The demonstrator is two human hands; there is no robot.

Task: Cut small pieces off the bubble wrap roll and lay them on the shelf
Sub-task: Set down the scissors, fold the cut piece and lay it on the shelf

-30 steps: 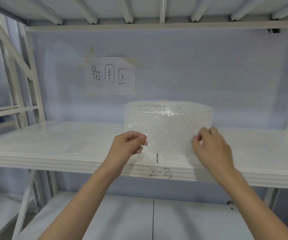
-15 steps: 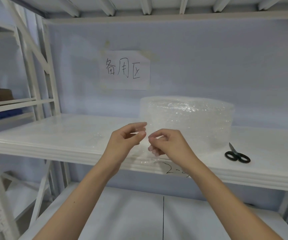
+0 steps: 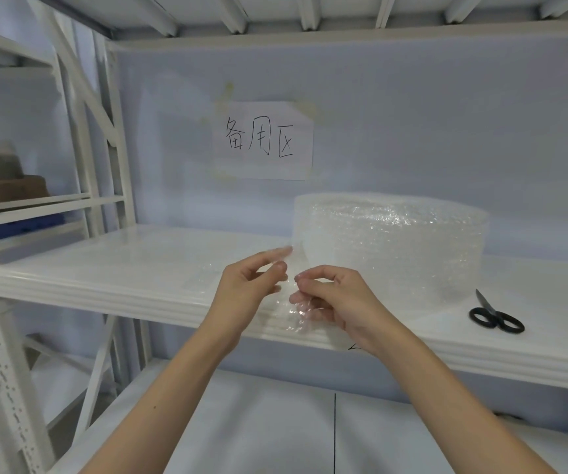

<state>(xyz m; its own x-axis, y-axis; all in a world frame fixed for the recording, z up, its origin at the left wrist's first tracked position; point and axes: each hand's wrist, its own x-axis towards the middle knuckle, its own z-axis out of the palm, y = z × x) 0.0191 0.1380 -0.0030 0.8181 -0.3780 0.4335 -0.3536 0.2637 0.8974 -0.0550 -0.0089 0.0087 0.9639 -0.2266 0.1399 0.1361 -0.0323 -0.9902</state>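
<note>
One bubble wrap roll stands upright on the white shelf, right of its middle and near the back wall. One small bubble wrap piece hangs in front of the roll, over the shelf's front edge, held between two hands. The right hand pinches its upper edge between thumb and fingers, the rest of the piece drooping below. The left hand is just beside it, thumb and forefinger slightly parted at the piece's left edge; whether they grip it I cannot tell. One pair of black-handled scissors lies flat on the shelf, right of the roll. One paper sign with handwritten characters is taped to the wall above.
</note>
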